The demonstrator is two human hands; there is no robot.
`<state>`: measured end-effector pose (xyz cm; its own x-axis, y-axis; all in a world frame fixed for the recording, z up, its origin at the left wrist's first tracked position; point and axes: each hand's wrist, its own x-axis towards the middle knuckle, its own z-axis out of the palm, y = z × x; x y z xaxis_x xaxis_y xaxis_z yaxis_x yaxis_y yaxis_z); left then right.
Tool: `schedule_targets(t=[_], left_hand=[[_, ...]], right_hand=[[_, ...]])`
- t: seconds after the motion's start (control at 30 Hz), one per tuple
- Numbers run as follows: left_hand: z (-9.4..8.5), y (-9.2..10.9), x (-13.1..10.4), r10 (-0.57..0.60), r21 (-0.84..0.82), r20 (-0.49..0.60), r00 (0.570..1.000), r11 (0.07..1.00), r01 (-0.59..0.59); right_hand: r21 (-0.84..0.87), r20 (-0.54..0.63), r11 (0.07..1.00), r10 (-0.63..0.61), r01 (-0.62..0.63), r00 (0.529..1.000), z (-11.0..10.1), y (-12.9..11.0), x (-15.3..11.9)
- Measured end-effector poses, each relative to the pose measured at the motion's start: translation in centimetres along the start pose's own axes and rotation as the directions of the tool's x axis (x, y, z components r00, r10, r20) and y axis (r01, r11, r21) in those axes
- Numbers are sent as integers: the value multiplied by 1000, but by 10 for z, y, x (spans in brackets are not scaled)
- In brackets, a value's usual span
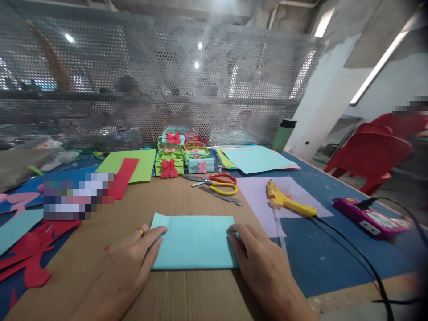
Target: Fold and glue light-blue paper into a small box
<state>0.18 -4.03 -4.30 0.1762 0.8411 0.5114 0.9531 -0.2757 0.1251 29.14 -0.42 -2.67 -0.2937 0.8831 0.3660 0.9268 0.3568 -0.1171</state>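
A folded light blue sheet [195, 243] lies on the brown cardboard [180, 294] in front of me. My left hand [133, 256] holds its left edge, with a gold ring on one finger. At the right edge, my right hand [262, 263] grips the sheet between thumb and fingers. Beyond the sheet lie scissors with red and yellow handles [224, 188] and a metal blade [224, 197]. A yellow glue gun [290, 203] rests on lilac paper [249, 196] to the right.
Small paper baskets with bows [169, 167] stand at the back. Green paper [143, 162], red scraps [33, 247] and a pixelated object lie left. Stacked sheets [257, 158], a green bottle [284, 135] and a purple power strip [371, 218] with cables are right.
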Motion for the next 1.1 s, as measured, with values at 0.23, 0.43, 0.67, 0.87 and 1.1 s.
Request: schedule_targets(t=[0.23,0.43,0.67,0.87,1.1], left_hand=[[-3,12,4,-69,-7,5,998,998,69],[-6,16,5,-150,-28,92,984,988,153],[-6,17,6,-159,-20,98,982,987,162],[-3,15,5,-160,-27,111,981,986,164],[-4,15,8,-124,-15,85,989,992,125]], right_hand=[[-35,-40,999,-8,7,999,6,6,0],[20,22,999,30,-30,999,1,8,6],[61,20,997,48,-49,999,-2,8,8],[44,33,997,67,-69,997,-3,6,8],[36,101,993,112,-116,988,-4,5,10]])
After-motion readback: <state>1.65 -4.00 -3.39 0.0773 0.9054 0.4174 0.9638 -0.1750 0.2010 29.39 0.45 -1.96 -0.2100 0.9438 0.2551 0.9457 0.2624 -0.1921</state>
